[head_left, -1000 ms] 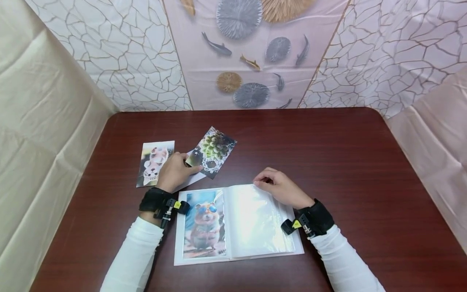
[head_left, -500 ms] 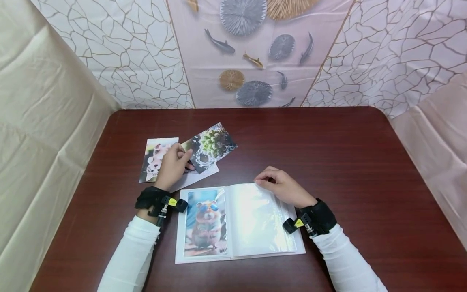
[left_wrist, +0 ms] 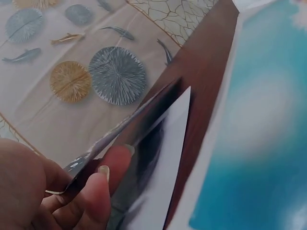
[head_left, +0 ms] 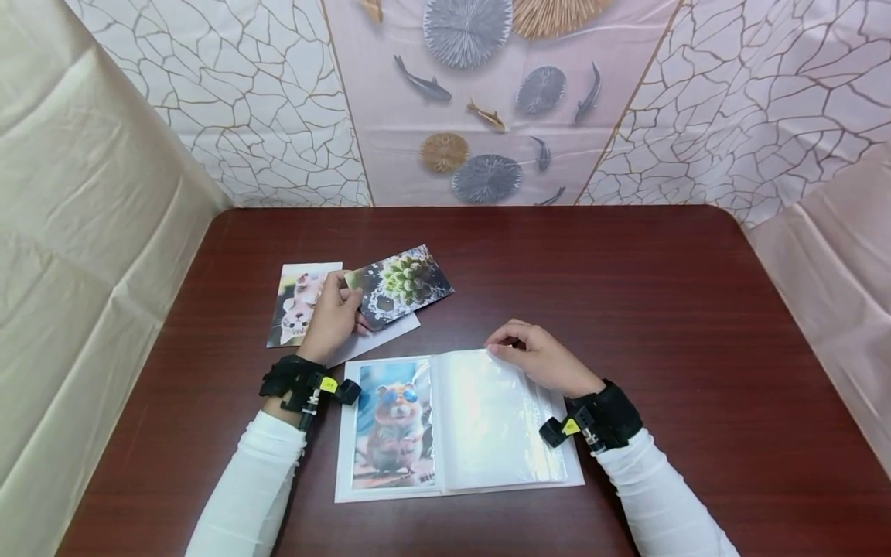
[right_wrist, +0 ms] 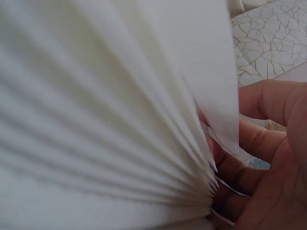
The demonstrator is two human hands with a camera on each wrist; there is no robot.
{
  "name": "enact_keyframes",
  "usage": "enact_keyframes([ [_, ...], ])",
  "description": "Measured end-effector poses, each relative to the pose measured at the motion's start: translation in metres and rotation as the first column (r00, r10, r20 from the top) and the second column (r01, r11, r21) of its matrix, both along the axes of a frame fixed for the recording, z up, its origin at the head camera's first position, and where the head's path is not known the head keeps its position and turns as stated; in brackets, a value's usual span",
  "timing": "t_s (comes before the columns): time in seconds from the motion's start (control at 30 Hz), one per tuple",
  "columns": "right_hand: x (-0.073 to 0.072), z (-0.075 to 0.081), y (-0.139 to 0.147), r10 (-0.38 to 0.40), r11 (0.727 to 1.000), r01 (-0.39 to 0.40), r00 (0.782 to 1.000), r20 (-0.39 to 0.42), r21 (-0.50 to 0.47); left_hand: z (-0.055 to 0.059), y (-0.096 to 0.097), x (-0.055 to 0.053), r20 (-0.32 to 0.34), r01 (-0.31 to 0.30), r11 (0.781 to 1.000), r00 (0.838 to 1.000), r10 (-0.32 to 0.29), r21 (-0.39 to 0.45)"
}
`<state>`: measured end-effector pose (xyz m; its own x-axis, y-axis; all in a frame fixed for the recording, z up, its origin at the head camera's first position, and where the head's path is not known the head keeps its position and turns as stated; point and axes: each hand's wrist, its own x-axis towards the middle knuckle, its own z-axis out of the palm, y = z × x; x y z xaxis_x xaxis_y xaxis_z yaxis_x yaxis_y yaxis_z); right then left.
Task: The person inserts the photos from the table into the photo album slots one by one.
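Photo (head_left: 405,285), pinched by L hand (head_left: 332,319) past far edge of album (head_left: 346,433), prob. needs a light, no-bend grip while R hand (head_left: 544,360) holds page (head_left: 497,422) at same edge.

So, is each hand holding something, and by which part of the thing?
The left fingers pinch the plant photo by its left end; the right fingers hold the right album page by its top edge.
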<state>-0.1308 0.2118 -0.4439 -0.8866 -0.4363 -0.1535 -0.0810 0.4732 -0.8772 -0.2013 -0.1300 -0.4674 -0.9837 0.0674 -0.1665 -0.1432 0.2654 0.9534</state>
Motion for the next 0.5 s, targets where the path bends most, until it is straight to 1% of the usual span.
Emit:
enact_keyframes([
  [0.13,-0.0005,-0.0004,-0.0001,0.0,1.0,0.0,1.0,-0.003,-0.012,0.0008,-0.0001,0.0004,-0.013,-0.014,1.0,1.0,0.014,-0.02],
  [0.3,-0.0001,0.0,-0.0006,-0.004,1.0,0.004,1.0,-0.009,-0.019,0.0024,-0.0004,0.0021,-0.042,-0.073,0.995,0.997,0.07,-0.061],
  [0.4,0.0007,0.0004,-0.0013,-0.007,1.0,0.007,1.0,-0.004,-0.017,0.0028,0.0004,0.003,-0.036,-0.094,0.994,0.995,0.092,-0.058],
  [0.5,0.0011,-0.0006,-0.0023,-0.016,1.0,0.016,1.0,-0.001,-0.014,0.0031,0.0014,0.003,-0.019,-0.09,0.995,0.996,0.089,-0.052],
])
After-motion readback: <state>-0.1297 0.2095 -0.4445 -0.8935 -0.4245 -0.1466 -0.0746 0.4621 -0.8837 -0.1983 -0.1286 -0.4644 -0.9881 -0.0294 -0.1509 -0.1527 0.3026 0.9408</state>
